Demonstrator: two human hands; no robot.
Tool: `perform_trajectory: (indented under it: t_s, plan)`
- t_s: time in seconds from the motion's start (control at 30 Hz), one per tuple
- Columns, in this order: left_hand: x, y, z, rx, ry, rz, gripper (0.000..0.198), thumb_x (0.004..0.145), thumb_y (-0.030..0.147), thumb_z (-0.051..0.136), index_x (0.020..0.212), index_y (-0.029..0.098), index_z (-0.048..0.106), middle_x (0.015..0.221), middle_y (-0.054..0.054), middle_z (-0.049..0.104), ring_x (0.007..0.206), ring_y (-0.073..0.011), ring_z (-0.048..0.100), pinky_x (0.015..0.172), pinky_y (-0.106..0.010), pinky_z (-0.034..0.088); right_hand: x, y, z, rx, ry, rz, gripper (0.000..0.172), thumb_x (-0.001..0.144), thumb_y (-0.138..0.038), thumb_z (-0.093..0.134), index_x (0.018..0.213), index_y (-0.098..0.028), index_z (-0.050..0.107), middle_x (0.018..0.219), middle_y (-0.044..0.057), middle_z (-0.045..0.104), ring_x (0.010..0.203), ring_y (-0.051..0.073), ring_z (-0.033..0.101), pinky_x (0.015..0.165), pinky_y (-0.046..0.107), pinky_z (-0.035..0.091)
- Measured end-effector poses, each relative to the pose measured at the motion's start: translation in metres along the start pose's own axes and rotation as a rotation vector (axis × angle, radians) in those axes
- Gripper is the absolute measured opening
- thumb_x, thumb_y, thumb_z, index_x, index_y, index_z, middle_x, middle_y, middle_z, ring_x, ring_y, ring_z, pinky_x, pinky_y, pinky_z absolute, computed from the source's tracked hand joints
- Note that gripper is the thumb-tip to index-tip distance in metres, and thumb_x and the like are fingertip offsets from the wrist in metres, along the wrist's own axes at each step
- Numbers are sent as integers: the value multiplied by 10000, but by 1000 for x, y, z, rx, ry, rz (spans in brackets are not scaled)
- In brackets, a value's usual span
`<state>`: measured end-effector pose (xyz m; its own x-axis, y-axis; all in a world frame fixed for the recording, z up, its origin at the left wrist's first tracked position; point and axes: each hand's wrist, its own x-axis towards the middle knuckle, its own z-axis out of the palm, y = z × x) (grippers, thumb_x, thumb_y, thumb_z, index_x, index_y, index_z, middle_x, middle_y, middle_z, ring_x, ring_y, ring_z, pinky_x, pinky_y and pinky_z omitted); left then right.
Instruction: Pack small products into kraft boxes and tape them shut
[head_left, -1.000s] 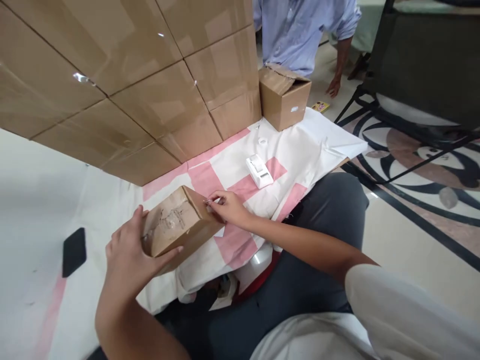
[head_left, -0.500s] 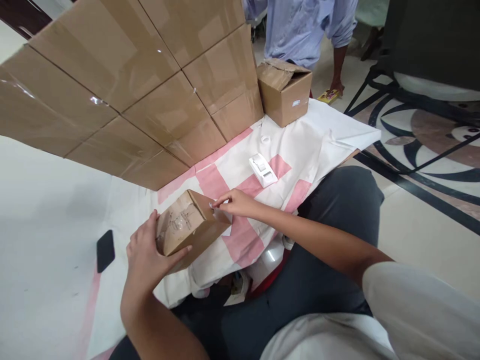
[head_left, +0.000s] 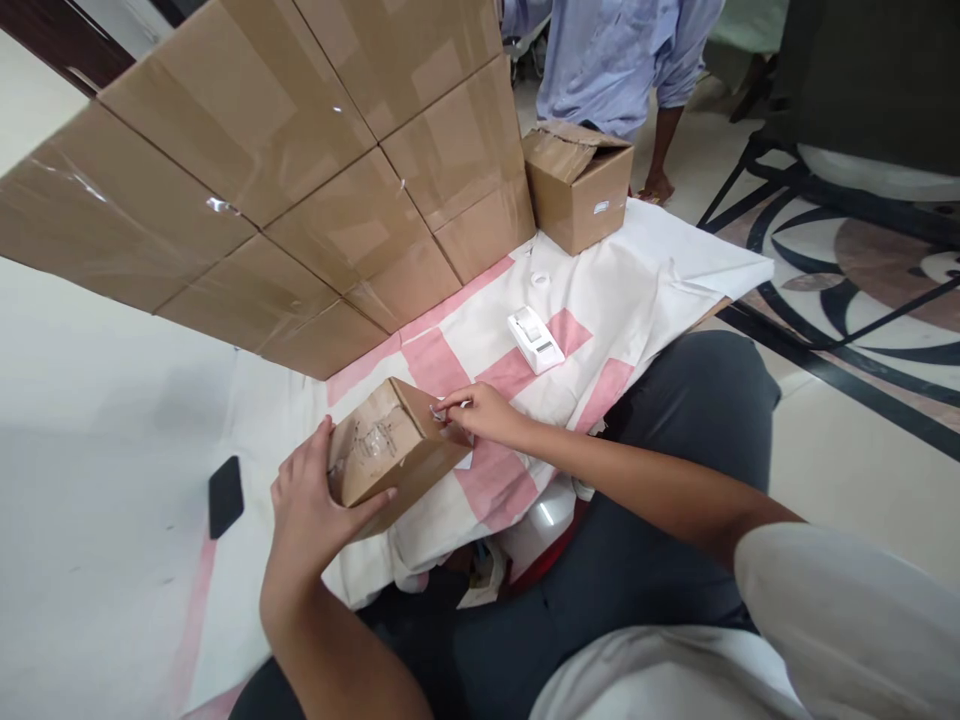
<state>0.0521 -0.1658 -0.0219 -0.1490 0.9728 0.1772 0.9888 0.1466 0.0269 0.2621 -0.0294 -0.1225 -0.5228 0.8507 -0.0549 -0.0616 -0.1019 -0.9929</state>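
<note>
A small brown cardboard box point(head_left: 409, 480) rests tilted on the pink-and-white cloth, its top crossed by clear, worn tape. My left hand point(head_left: 311, 500) grips its near left end, thumb along the front side and fingers over the far edge. At the box's right end, the fingertips of my right hand point(head_left: 480, 412) pinch a small whitish, sticker-like piece point(head_left: 437, 412) against or very near the cardboard. A white paper shows partly from under that end. Beyond my right hand lies a white tape dispenser point(head_left: 535, 341), with a white ring-shaped roll point(head_left: 539, 280) behind it.
Stacked taped cartons point(head_left: 315, 190) form a wall at the back left. A loosely flapped carton point(head_left: 585, 195) stands at the cloth's far end. Beyond it is a person in a blue shirt point(head_left: 600, 60), one hand low. A black phone point(head_left: 226, 497) lies at left.
My view has shifted slightly, so everything sits a bit further right. My right fingers have curled closer at the box end. The other person's hand with a yellow packet has moved partly behind the carton.
</note>
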Motion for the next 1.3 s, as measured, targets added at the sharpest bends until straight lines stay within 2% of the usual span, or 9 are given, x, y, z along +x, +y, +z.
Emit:
perform_trajectory:
  t_s: [0.2, 0.4, 0.5, 0.6, 0.7, 0.83, 1.07, 1.23, 1.3]
  plan:
    - [0, 1, 1, 8, 7, 6, 1108, 674, 638, 739, 1573, 222, 242, 1453, -159, 498, 1308, -430, 463, 1094, -593, 353, -4, 4, 5, 47, -46, -2, 296, 850, -219, 626, 1088, -179, 798, 985, 46, 790, 718, 149, 723, 650, 229, 537]
    - [1, -11, 10, 57, 6, -25, 1058, 682, 669, 676, 1556, 229, 274, 1451, -153, 501, 1297, -423, 477, 1064, -586, 388, -6, 4, 6, -162, 82, -190, 310, 816, -136, 589, 1018, -192, 817, 1041, 54, 781, 890, 181, 705, 810, 271, 526]
    - [4, -17, 16, 80, -6, -40, 1042, 684, 702, 639, 1547, 233, 290, 1455, -152, 503, 1299, -427, 477, 1043, -588, 402, -8, 8, 10, -155, 70, -171, 392, 769, -99, 592, 1088, -194, 799, 1053, 53, 769, 875, 172, 692, 790, 258, 527]
    - [4, -15, 17, 104, 9, -43, 962, 747, 678, 589, 1546, 236, 285, 1459, -147, 501, 1301, -419, 476, 1020, -580, 416, -9, 12, 13, -144, 80, -162, 492, 738, -89, 595, 1190, -190, 761, 1137, 68, 736, 897, 178, 683, 814, 267, 530]
    - [4, -12, 17, 111, 23, -36, 908, 787, 640, 559, 1553, 243, 274, 1469, -132, 501, 1300, -407, 479, 1016, -577, 418, -8, 15, 15, -120, 56, -133, 515, 743, -101, 578, 1220, -196, 745, 1190, 73, 710, 934, 189, 680, 850, 282, 529]
    - [4, -11, 19, 94, 16, -74, 925, 755, 624, 593, 1549, 253, 299, 1487, -126, 496, 1313, -411, 471, 1019, -573, 413, -5, 17, 14, -201, 37, -130, 517, 775, -127, 548, 1242, -248, 733, 1183, 65, 677, 1048, 204, 648, 940, 301, 490]
    - [2, -10, 23, 78, 71, -36, 865, 786, 565, 589, 1542, 246, 316, 1471, -136, 507, 1306, -400, 467, 1021, -576, 400, -11, 3, 9, -284, -39, -145, 472, 815, -116, 494, 1190, -239, 753, 1059, 56, 640, 996, 187, 642, 910, 281, 472]
    - [3, -11, 22, 51, 67, -29, 868, 779, 574, 600, 1536, 240, 337, 1471, -135, 506, 1307, -392, 466, 1022, -574, 398, -23, -14, 10, -329, -3, -137, 297, 832, -161, 511, 892, -166, 801, 979, 71, 648, 968, 211, 652, 895, 292, 459]
    - [4, -13, 22, 42, 40, -39, 890, 764, 582, 614, 1539, 245, 338, 1476, -134, 503, 1313, -389, 463, 1026, -570, 395, -27, -19, 10, -298, 2, -133, 272, 831, -172, 523, 856, -164, 794, 998, 71, 652, 970, 209, 652, 882, 286, 458]
